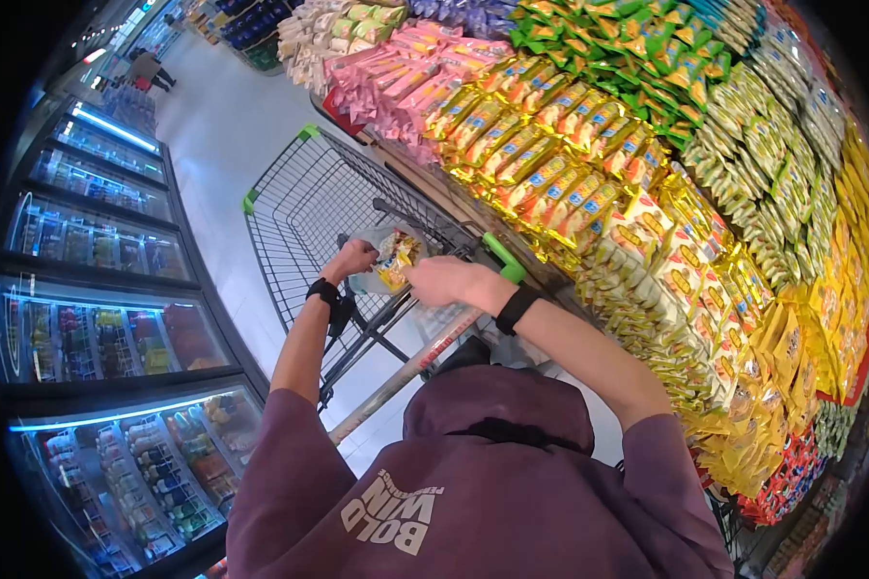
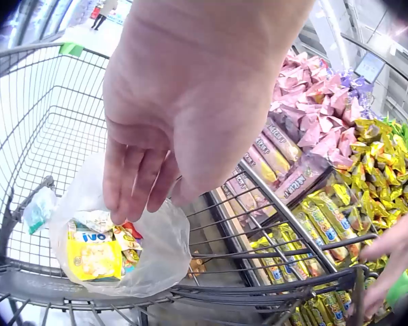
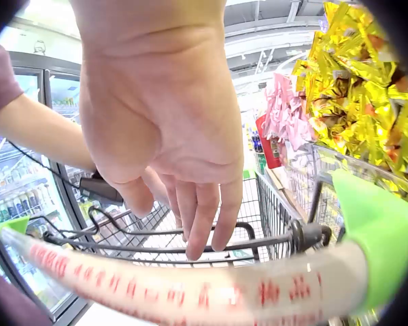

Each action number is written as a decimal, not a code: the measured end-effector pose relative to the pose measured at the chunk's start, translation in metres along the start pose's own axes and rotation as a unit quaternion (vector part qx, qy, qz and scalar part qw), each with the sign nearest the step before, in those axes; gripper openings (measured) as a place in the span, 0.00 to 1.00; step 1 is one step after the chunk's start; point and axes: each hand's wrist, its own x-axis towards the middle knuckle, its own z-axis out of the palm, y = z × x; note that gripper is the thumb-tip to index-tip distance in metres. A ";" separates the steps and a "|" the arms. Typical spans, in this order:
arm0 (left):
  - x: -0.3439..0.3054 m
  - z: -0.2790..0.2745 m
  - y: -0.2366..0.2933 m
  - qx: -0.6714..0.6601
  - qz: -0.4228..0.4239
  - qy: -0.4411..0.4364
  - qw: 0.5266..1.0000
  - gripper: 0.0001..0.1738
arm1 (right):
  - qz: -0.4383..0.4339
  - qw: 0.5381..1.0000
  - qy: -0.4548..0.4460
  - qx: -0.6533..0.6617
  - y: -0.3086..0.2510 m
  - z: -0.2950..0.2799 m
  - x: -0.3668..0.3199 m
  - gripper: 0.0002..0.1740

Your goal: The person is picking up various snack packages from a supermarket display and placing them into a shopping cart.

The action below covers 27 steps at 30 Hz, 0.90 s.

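Left hand (image 2: 180, 115) loosely bent over plastic bag (image 2: 164, 244), grip unclear; right hand (image 3: 173, 136) extended, empty. Spread bag mouth wide.

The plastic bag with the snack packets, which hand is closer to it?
Left. The left hand is at the edge of the bag; the right hand is farther off, to its right.

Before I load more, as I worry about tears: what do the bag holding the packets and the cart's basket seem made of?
The bag: probably thin, faintly glossy plastic film; it is translucent and crumpled.
The cart's basket: likely metal wire with a dark finish, judging by its thin, regular grid.
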 end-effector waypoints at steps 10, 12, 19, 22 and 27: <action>0.109 0.064 -0.128 -0.018 0.078 0.005 0.997 0.15 | 0.083 0.992 -0.077 -0.056 0.046 -0.013 0.202 0.17; 0.119 0.079 -0.145 -0.020 0.140 -0.022 0.990 0.15 | 0.128 0.973 -0.173 -0.085 0.058 0.000 0.236 0.20; 0.106 0.085 -0.126 -0.306 -0.080 0.024 0.948 0.17 | 0.150 0.949 -0.262 -0.092 0.078 0.042 0.285 0.24; 0.099 0.069 -0.109 -0.308 -0.078 0.000 0.948 0.16 | 0.174 0.954 -0.223 -0.103 0.098 0.061 0.288 0.23; 0.106 0.073 -0.106 -0.340 -0.146 -0.023 0.929 0.15 | 0.180 0.970 -0.158 -0.045 0.173 0.124 0.322 0.24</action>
